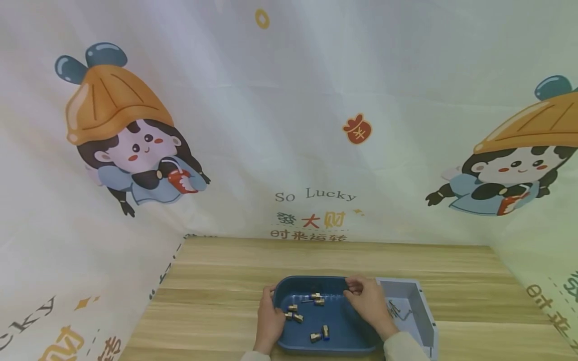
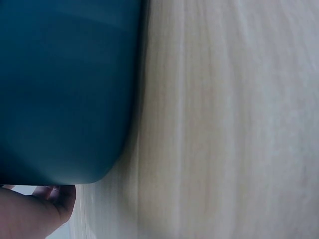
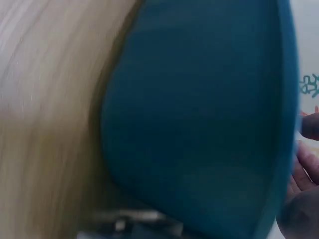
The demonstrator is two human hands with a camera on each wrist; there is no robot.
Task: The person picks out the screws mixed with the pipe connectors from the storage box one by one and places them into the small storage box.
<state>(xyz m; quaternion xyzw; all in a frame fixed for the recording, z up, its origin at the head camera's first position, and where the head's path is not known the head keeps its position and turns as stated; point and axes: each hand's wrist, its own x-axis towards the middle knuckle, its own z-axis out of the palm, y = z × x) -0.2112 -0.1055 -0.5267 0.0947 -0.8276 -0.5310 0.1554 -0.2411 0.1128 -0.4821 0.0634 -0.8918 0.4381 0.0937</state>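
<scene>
A dark blue tray (image 1: 334, 321) with rounded corners lies in front of me, several brass fittings (image 1: 298, 318) scattered in it. Among them is a thin screw-like piece (image 1: 307, 301). My left hand (image 1: 269, 321) grips the tray's left end, thumb over the rim and fingers outside. Over the tray's right end is my right hand (image 1: 370, 303), its fingers bent and thumb towards them; I cannot tell whether something small is between the fingertips. The right wrist view has only part of these fingers (image 3: 306, 167), beyond the blue wall.
A grey open box (image 1: 413, 301) stands against the tray's right side, holding several thin screws (image 1: 395, 310) and a bent metal piece (image 1: 406, 316). Both containers are on a wood-grain table (image 1: 212, 296). Printed cloth (image 1: 253, 150) hangs behind and on both sides.
</scene>
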